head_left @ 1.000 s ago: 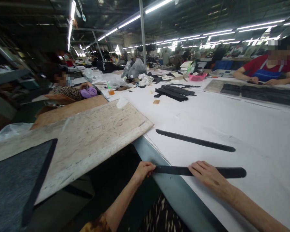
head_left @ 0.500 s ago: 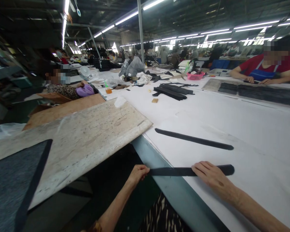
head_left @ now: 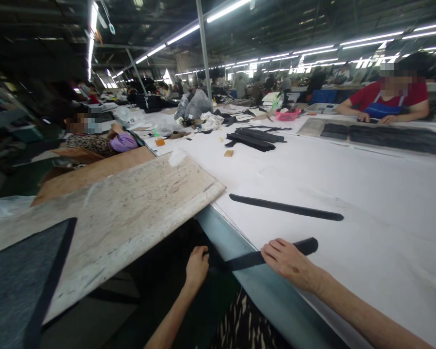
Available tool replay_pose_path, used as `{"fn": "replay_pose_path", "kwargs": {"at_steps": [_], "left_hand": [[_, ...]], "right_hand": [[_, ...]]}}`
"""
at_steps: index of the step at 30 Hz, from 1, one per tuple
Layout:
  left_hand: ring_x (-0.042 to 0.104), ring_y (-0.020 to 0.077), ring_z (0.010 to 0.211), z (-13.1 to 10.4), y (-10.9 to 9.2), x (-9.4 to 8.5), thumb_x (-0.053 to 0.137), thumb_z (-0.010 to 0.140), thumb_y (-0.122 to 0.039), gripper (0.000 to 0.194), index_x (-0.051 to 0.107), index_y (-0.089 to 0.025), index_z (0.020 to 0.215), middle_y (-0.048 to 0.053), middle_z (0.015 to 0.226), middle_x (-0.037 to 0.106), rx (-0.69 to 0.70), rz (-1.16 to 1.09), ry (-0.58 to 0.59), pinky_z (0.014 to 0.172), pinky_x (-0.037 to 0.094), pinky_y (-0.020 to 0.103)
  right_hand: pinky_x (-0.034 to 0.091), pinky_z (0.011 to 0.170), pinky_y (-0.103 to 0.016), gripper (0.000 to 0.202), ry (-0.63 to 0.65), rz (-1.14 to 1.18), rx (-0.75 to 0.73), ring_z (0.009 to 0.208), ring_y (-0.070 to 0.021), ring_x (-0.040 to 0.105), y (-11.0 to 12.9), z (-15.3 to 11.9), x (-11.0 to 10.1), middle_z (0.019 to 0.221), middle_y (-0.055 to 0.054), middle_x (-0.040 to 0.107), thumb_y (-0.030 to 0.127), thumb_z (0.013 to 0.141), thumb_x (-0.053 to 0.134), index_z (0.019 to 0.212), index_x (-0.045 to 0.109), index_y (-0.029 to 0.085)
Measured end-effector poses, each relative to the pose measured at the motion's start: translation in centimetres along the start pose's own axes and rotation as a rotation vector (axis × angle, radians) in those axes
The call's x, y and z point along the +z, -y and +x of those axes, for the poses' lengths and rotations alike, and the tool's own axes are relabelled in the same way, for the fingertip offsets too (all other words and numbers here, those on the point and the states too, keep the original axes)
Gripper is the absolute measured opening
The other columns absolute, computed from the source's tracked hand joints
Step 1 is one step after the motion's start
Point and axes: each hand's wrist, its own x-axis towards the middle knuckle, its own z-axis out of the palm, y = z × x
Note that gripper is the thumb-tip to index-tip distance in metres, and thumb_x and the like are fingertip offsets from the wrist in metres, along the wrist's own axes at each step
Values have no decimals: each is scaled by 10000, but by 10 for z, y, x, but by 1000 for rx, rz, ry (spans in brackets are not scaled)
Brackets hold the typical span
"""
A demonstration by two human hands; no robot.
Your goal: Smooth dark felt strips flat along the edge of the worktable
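Across edge of table [head_left: 276, 295]: black strip [head_left: 245, 261], seemingly light, pliable, best grasped near overhang | Above: right hand [head_left: 287, 261], fingers bent over strip (thumb hidden; cannot tell if pinching) | Beyond: left hand [head_left: 197, 266], half-curled, cannot tell if holding anything

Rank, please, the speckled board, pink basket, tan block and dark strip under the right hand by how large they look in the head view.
1. Speckled board
2. Dark strip, partly covered by the right hand
3. Pink basket
4. Tan block
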Motion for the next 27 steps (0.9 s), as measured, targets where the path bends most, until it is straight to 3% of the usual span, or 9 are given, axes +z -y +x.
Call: {"fn": "replay_pose_path", "kwargs": {"at_steps": [2,4,6,8,12,17,22,27], "left_hand": [[545,235,957,-9,-33,4,472,786,-243,199,647,-191,865,66,952,625,264,-37,-18,851,410,348],[554,213,830,-17,-66,14,485,809,-327,225,664,-191,791,46,840,644,384,-79,184,785,416,312],[495,165,641,-22,-91,27,509,786,-374,274,645,-170,665,3,630,572,319,-97,412,616,377,270],[375,120,528,-23,-102,39,537,737,-381,285,603,-153,579,-34,507,437,201,-152,544,510,272,255],[268,92,501,-18,-99,49,566,642,-350,224,555,-152,540,-58,476,337,69,-310,575,495,181,260],[298,92,492,-14,-94,49,576,599,-350,205,579,-150,552,-45,481,389,33,-340,610,500,186,261],[263,84,474,-13,-96,50,567,603,-352,209,554,-157,526,-55,460,352,41,-335,636,496,168,267],[281,89,482,-6,-81,46,554,588,-358,213,566,-153,533,-51,465,369,42,-260,621,498,187,268]], "right_hand": [[360,657,-334,198,-6,-6,-2,731,-182,477,-1,-1,-1,848,-55,552,-14,817,441,848,567,136],[355,640,-331,184,-4,-14,-2,725,-185,474,-1,-1,-1,835,-51,546,-3,812,453,847,569,136],[354,628,-328,165,0,-18,2,720,-186,470,0,0,-1,824,-46,540,12,810,469,849,570,137],[358,630,-325,149,4,-17,8,721,-185,469,0,1,-1,816,-39,535,26,810,484,856,569,139],[373,640,-316,151,8,5,26,728,-180,475,-2,-1,0,815,-33,539,25,811,485,863,565,141],[396,666,-316,233,-42,-12,94,729,-180,502,-15,-26,-3,841,-56,570,-20,813,411,892,575,124],[416,709,-322,294,-55,-40,136,771,-182,527,-31,-58,-7,872,-80,592,-1,847,352,996,576,118],[411,685,-334,277,-44,-82,68,742,-183,518,-27,-46,-3,865,-77,595,-22,826,378,930,594,116]]}}
